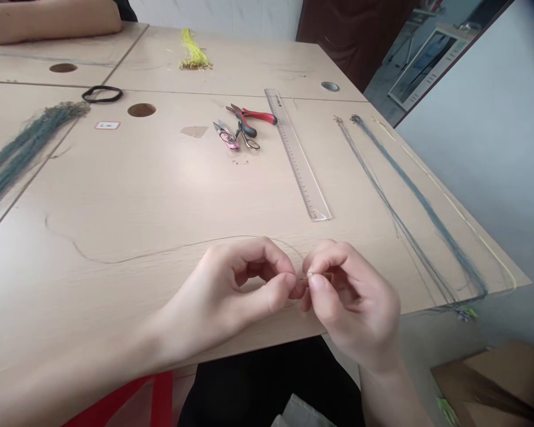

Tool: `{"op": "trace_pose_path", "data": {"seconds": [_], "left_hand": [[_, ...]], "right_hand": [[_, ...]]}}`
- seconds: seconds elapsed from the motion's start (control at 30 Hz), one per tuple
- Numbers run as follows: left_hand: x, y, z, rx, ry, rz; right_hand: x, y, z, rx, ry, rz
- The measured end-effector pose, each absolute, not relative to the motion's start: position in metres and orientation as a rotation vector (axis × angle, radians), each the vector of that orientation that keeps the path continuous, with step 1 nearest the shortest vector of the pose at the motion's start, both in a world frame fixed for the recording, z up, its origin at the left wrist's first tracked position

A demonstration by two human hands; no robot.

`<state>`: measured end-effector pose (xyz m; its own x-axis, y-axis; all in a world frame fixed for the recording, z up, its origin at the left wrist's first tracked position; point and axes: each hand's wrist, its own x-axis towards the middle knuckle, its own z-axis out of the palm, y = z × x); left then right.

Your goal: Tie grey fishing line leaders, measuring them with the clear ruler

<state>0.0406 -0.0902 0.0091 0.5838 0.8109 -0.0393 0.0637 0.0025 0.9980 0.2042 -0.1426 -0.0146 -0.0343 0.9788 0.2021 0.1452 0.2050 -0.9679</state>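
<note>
The left hand (226,290) and right hand (351,302) pinch, it seems, the tip of a thin pale thread (169,250) between them, a fine step calling for steady fingers.

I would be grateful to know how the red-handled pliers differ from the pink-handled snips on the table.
The pliers have red and black handles, the snips a pink grip. The pliers' handles point right; the snips' grip points toward the near edge of the table. The pliers lie farther away. Both rest on it, metal tips leftward.
</note>
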Motion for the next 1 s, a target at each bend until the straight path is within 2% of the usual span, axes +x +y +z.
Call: {"op": "trace_pose_path", "data": {"seconds": [0.2, 0.73, 1.0], "left_hand": [[0.041, -0.093, 0.011, 1.382, 0.732, 0.613], [0.039, -0.091, 0.006, 1.517, 0.812, 0.738], [0.035, -0.093, 0.001, 2.136, 0.823, 0.823]], "right_hand": [[0.203, -0.141, -0.016, -1.057, -1.440, 0.878], [0.203, -0.136, -0.016, -0.987, -1.594, 0.691], [0.207, -0.140, -0.007, -1.147, -1.430, 1.033]]}}
